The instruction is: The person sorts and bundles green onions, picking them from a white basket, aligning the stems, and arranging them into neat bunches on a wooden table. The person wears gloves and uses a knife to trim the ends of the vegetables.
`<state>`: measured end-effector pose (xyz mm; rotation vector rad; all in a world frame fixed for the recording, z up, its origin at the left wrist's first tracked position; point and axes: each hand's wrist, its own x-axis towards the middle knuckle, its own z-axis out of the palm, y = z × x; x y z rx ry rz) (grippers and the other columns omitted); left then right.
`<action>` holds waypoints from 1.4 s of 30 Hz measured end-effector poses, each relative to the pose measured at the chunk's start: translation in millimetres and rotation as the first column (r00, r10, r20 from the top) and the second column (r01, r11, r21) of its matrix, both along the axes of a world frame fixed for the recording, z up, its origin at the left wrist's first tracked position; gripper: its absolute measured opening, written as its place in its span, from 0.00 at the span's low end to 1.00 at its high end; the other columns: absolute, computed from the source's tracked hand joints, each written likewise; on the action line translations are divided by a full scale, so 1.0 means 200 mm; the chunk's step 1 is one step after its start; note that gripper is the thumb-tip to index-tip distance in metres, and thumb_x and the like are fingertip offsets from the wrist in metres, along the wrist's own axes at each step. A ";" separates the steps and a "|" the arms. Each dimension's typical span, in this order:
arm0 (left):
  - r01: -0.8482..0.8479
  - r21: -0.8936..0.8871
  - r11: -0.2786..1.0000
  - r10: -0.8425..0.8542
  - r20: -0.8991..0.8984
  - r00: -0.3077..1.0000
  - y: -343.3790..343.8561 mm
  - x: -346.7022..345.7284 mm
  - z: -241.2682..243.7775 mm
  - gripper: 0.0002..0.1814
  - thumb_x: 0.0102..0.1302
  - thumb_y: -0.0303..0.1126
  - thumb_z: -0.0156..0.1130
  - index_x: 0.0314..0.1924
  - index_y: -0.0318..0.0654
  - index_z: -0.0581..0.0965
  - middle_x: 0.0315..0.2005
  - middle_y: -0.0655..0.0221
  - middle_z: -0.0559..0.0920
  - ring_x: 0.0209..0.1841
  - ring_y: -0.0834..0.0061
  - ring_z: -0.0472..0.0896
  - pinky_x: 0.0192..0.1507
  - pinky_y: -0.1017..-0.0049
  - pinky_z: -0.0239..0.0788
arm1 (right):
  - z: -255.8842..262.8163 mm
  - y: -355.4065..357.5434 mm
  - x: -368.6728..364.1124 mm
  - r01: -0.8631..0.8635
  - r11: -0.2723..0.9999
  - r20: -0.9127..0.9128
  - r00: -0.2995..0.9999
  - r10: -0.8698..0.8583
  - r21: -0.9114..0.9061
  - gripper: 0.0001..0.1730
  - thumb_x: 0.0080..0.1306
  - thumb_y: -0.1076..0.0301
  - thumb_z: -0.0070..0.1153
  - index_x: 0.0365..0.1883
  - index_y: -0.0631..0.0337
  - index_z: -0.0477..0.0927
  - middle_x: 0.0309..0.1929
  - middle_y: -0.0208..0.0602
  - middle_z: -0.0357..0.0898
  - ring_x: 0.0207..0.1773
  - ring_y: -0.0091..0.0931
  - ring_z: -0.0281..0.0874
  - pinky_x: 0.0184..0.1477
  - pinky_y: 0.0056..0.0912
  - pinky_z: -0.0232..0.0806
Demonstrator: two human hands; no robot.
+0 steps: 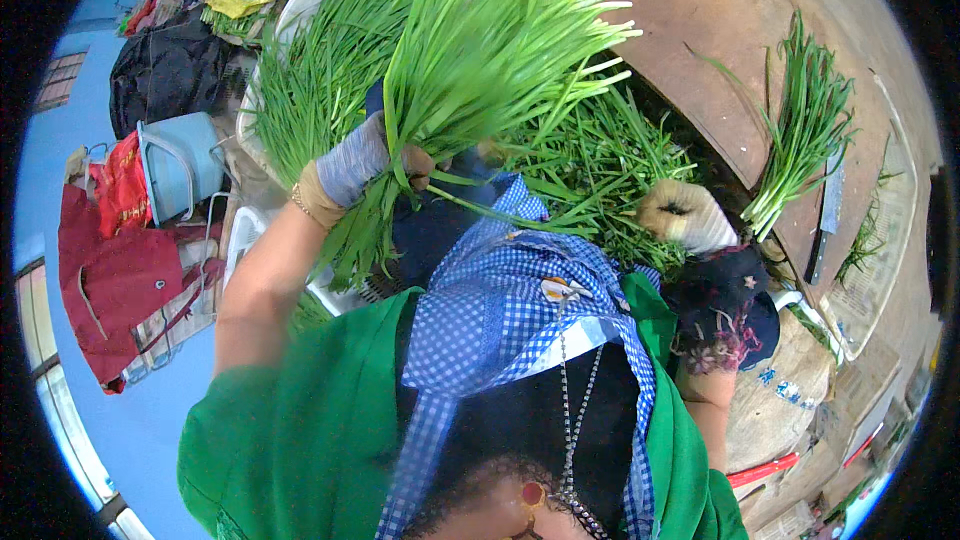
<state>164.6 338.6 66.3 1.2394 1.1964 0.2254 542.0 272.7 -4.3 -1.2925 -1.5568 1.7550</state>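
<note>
My left hand [375, 165], in a grey and tan work glove, is closed around a large bunch of garlic chives [480, 52]. The pale stem ends of the bunch fan out to the upper right. Some leaves hang below the hand. My right hand [682, 217], in a worn, stained glove, rests at the edge of a heap of loose chive leaves [600, 157]; its fingers are hidden. More chives lie in a white plastic basket [259, 82] behind the bunch.
On the brown board [697, 30] to the right lie a smaller bunch of chives [806, 120] and a knife [829, 202] with a black handle. A light blue bucket [184, 165], a red bag [124, 187] and a black bag [172, 67] stand at left.
</note>
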 end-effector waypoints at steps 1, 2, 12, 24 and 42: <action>-0.033 -0.021 0.999 0.034 0.037 0.999 -0.01 -0.01 0.01 0.28 0.47 0.30 0.63 0.50 0.34 0.68 0.30 0.63 0.78 0.22 0.78 0.73 0.23 0.79 0.65 | 0.02 -0.01 0.02 0.090 0.981 -0.169 0.978 -0.119 -0.173 0.10 0.53 0.65 0.56 0.25 0.64 0.75 0.22 0.30 0.74 0.25 0.25 0.71 0.31 0.27 0.65; -0.065 -0.044 0.997 0.068 0.074 0.995 -0.02 -0.01 0.02 0.28 0.47 0.30 0.63 0.50 0.34 0.67 0.29 0.63 0.78 0.22 0.78 0.72 0.23 0.79 0.65 | -0.05 0.00 0.04 0.188 0.969 -0.198 0.956 -0.218 -0.159 0.11 0.54 0.66 0.57 0.29 0.66 0.76 0.25 0.30 0.75 0.28 0.25 0.72 0.33 0.25 0.65; 0.020 0.100 0.995 -0.033 0.134 0.990 -0.02 0.05 -0.04 0.22 0.48 0.29 0.63 0.44 0.32 0.71 0.25 0.65 0.77 0.22 0.79 0.74 0.23 0.79 0.67 | 0.23 0.25 -0.65 -0.067 0.930 0.392 0.916 -0.086 0.362 0.22 0.51 0.49 0.55 0.31 0.58 0.79 0.25 0.45 0.77 0.27 0.31 0.75 0.30 0.27 0.66; 0.429 0.326 0.842 -0.462 0.025 0.887 0.09 -0.02 -0.36 0.20 0.50 0.29 0.62 0.44 0.33 0.73 0.37 0.64 0.78 0.38 0.75 0.74 0.39 0.72 0.69 | 0.19 0.23 -0.41 0.112 0.984 -0.627 0.760 -0.174 -0.138 0.07 0.52 0.66 0.55 0.25 0.60 0.77 0.17 0.29 0.73 0.17 0.20 0.67 0.21 0.22 0.61; 0.402 0.124 0.907 -0.370 -0.220 0.903 0.10 -0.18 0.09 0.32 0.42 0.31 0.68 0.50 0.34 0.69 0.45 0.61 0.76 0.47 0.71 0.72 0.50 0.72 0.63 | 0.35 0.10 0.23 0.964 -0.039 -0.560 -0.185 -0.807 -0.262 0.10 0.59 0.66 0.49 0.19 0.54 0.68 0.19 0.25 0.65 0.14 0.17 0.54 0.32 0.25 0.57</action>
